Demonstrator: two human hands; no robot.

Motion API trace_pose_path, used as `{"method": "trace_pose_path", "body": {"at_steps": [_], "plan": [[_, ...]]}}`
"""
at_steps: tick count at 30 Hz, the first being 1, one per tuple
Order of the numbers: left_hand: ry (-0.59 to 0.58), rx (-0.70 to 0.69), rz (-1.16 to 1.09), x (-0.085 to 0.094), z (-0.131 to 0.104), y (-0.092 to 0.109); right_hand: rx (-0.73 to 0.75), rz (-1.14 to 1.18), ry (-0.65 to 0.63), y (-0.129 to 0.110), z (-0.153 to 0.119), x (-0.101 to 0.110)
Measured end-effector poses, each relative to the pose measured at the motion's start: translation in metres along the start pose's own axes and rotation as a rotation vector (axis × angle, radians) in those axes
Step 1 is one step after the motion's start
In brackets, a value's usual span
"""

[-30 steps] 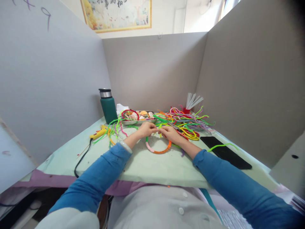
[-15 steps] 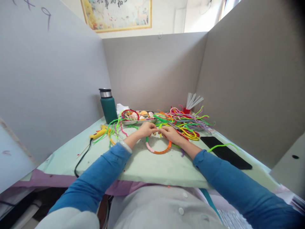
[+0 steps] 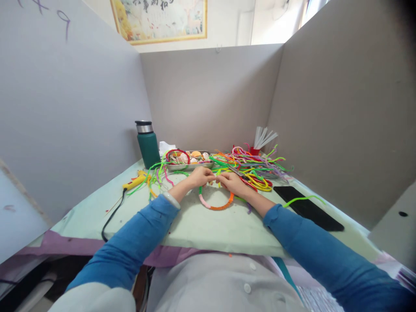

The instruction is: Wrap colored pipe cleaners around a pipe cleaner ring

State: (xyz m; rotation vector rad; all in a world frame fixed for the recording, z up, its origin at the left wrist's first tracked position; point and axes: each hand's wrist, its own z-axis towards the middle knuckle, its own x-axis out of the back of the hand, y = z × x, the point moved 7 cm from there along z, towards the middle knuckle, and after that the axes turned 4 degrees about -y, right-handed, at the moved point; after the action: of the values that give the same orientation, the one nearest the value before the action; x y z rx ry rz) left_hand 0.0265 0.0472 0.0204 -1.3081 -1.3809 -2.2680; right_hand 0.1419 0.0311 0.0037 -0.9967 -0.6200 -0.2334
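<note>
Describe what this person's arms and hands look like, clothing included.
Both the left hand and the right hand are ungloved. The left blue sleeve and right blue sleeve leave the wrists bare; a pale, rounded bangle circles the left wrist. No markings are discernible on either sleeve.

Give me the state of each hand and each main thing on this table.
Left hand: fingertips pinched; grip contents unclear.
Right hand: fingertips pinched, facing the left's.
Multicolored ring: partly hidden behind the hands.
Green bottle: upright, lid on.
Yellow glue gun: lying down; power unclear.
Metal tray: holding shells.
Red cup: holding translucent sticks.
Fuzzy strips: heaped loosely.
Black slab: lying flat, green strip across it.
</note>
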Motion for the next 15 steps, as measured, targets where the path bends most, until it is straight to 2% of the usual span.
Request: {"method": "trace_pose_path", "body": {"at_steps": [15], "plan": [[0.003, 0.013, 0.031, 0.0002, -0.0007, 0.0014, 0.028, -0.050, -0.016, 0.0004, 0.0010, -0.0007]]}}
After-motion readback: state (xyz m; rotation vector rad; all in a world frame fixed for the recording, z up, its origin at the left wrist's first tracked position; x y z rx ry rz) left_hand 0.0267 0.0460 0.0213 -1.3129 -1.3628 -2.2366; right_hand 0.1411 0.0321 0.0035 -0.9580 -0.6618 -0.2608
